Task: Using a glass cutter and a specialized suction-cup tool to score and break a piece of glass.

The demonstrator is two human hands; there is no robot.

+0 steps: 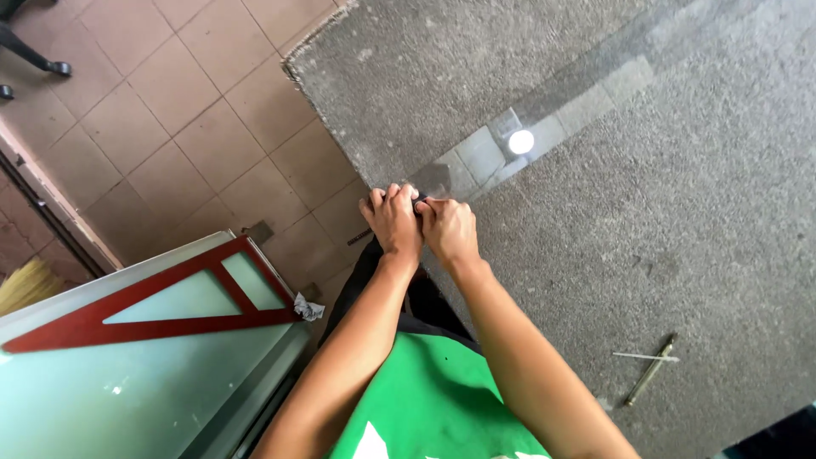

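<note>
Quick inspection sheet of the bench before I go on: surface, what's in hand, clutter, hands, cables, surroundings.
Surface: grey carpet-covered table with a clear glass strip lying across it, reflecting a light.
Job's things: small dark object at the strip's near end, mostly hidden; kind cannot be told.
Clutter: slim metal tool and a thin white stick near the right edge.
Hands: left hand and right hand pressed together, fingers closed on the dark object.
Cables: nothing seen.
Surroundings: tiled floor; frosted glass panel with red frame at left; crumpled paper; chair castors.
</note>
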